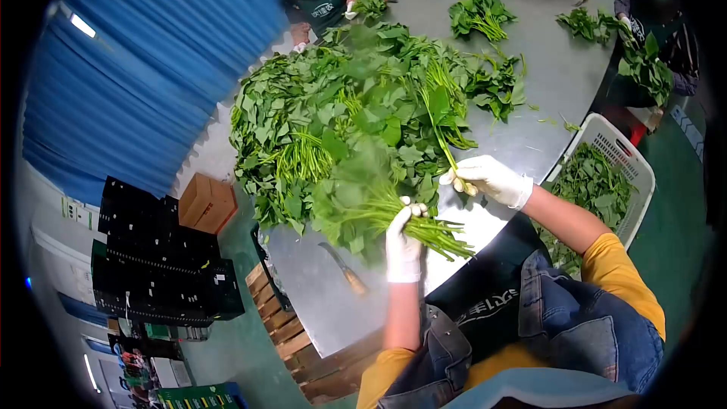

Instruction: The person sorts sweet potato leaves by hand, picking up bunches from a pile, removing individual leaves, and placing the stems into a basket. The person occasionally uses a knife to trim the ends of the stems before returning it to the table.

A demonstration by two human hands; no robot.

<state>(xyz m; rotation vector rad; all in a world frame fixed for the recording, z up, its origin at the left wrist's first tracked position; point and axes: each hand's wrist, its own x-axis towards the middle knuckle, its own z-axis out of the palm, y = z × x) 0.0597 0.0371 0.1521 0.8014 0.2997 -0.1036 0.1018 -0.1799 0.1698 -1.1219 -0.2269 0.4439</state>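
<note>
One bunch of slender-stemmed greens (362, 214) was clamped in the white-gloved left hand (404, 246), above a metal table (307, 295); at least one long stem (441, 138) was pinched in the gloved right hand (488, 182). One curved, wooden-handled knife (352, 280) lay nearby.

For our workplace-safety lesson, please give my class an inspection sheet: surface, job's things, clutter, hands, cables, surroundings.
Surface: metal table, partly covered with greens.
Job's things: large leafy pile; gathered bunch; long stem.
Clutter: wooden-handled blade lying loose near the bunch.
Hands: gloved; left hand grips the bunch, right hand holds the stem.
Cables: nothing clearly seen.
Surroundings: white crate containing greens; blue curtain; stacked black crates.
</note>
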